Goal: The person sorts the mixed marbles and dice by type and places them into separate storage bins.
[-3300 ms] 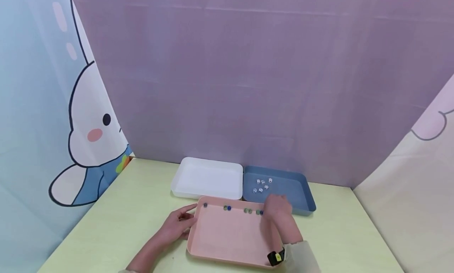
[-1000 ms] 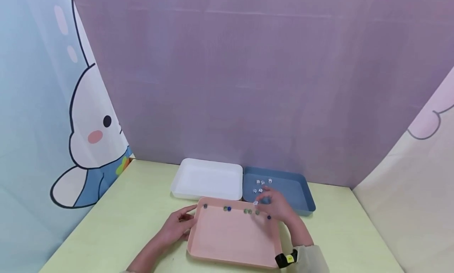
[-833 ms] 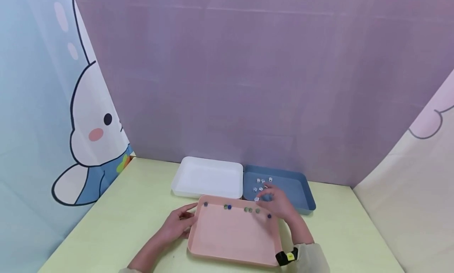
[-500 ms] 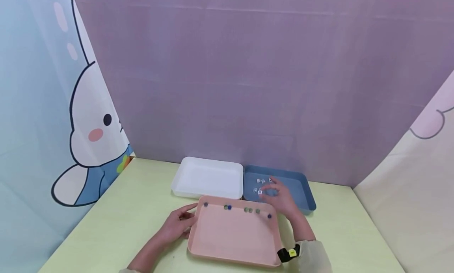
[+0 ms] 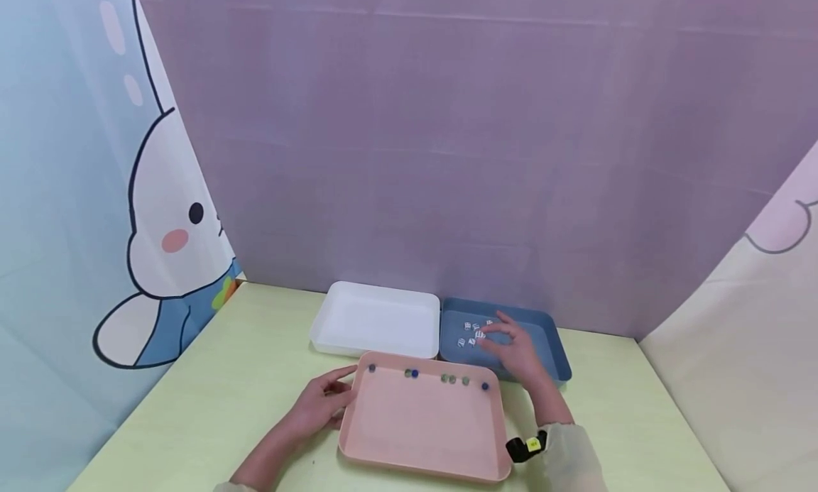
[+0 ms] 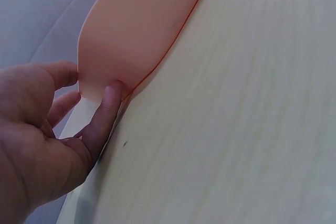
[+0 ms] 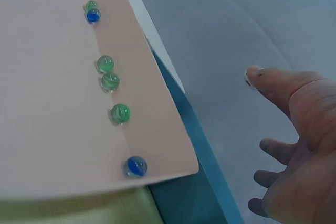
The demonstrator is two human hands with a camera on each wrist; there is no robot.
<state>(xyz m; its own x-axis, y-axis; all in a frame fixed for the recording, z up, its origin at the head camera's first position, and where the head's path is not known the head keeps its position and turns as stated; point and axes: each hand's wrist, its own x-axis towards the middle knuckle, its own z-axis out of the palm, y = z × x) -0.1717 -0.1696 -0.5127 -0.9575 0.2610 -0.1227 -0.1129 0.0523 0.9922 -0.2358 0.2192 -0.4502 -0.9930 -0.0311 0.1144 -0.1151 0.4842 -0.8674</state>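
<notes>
My right hand (image 5: 520, 353) is over the blue tray (image 5: 543, 330), pinching a white die (image 7: 247, 79) at the fingertips, with the other fingers spread apart. Several more white dice (image 5: 461, 343) lie in that tray, just left of the hand. In the head view my left hand (image 5: 316, 408) rests against the left side of the pink tray (image 5: 428, 424). The left wrist view has its thumb (image 6: 112, 97) pressed to the tray's outer wall, with other fingertips touching near the corner. Along the pink tray's far wall sit several green and blue glass marbles (image 7: 121, 113).
A white tray (image 5: 377, 320) stands behind the pink one, beside the blue tray. All three are on a pale yellow-green table (image 5: 255, 357). A purple cloth (image 5: 409, 158) hangs behind, and patterned cloths hang on both sides.
Pinching a die, my right hand has moved from the pink tray's far right edge away and rightward over the blue tray's dice. The left hand and the pink tray have stayed put.
</notes>
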